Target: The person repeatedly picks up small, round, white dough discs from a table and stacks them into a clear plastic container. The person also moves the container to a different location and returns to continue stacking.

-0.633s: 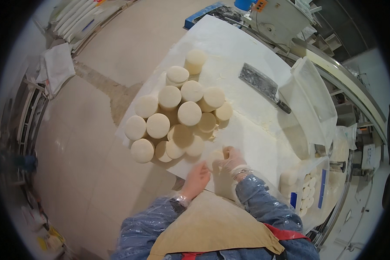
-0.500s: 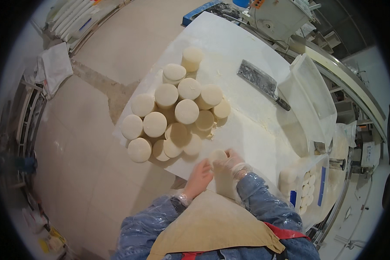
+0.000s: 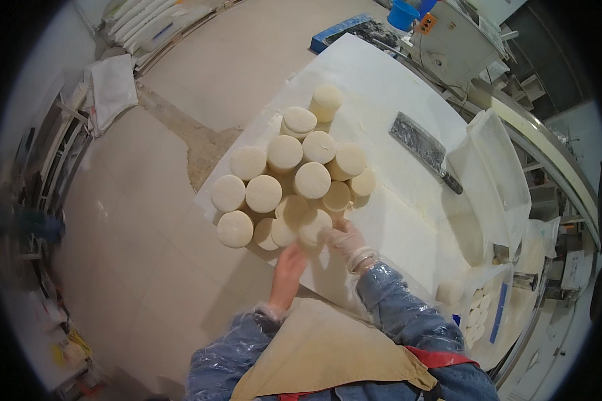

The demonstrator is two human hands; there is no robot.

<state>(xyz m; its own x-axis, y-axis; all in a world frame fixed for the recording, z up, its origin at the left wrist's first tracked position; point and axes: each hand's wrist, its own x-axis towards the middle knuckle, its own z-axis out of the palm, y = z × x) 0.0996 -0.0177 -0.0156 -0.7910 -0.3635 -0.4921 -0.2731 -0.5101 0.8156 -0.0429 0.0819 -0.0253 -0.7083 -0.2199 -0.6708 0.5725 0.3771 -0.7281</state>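
Observation:
Several stacks of pale round discs, like dough wrappers (image 3: 285, 153), stand close together on a white table. At the front of the group, my right hand (image 3: 346, 242) in a clear glove grips the right edge of a round stack (image 3: 314, 226). Whether that stack rests on the one below or hangs just above it, I cannot tell. My left hand (image 3: 289, 271) reaches up at its near left side, the fingertips blurred and partly hidden. Clear plastic sleeves cover both forearms.
A dark broad-bladed cleaver (image 3: 419, 142) lies right of the stacks. Beyond it stands a translucent plastic bin (image 3: 495, 187). Smaller white discs (image 3: 476, 314) sit in a clear container at the right. The table's left edge (image 3: 204, 200) borders the tiled floor.
My hands have moved away from my body, carrying the small stack from the table's near edge to the front of the group. My left hand has drawn apart from the right. The view has shifted.

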